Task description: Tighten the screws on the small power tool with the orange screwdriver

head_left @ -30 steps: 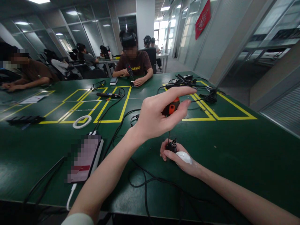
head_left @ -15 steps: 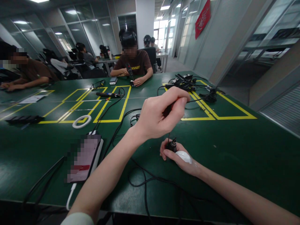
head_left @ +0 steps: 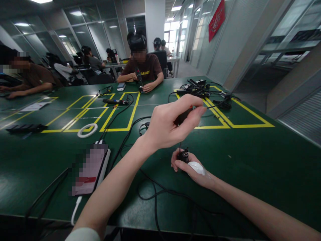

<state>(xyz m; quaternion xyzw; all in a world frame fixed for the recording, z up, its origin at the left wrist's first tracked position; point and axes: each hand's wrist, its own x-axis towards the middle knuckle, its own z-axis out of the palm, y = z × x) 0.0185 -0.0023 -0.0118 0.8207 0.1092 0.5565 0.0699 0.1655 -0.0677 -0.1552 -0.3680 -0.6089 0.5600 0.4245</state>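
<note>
The left hand (head_left: 170, 125) is raised above the surface (head_left: 250, 160), fingers curled tight round a dark screwdriver (head_left: 184, 115) whose thin shaft runs straight down. The right hand (head_left: 190, 167) rests on the surface just below, closed round a small black socket (head_left: 184, 155) with a metal top and a smooth, rounded white bulb (head_left: 197, 168); the screwdriver's tip meets the socket's top.

The surface is matte green, marked with yellow tape lines (head_left: 130, 117) forming rectangles. One phone (head_left: 90, 169) lies left of the left forearm, with a white cable at its near end. A white ring (head_left: 87, 130) lies farther left. Thin black cables (head_left: 155, 194) loop across the surface near both forearms, one passing under the left wrist. A heap of black cables and gear (head_left: 198, 87) sits beyond the hands.

Across the surface one person (head_left: 141, 67) in a brown shirt sits; another (head_left: 27, 78) sits at far left.
</note>
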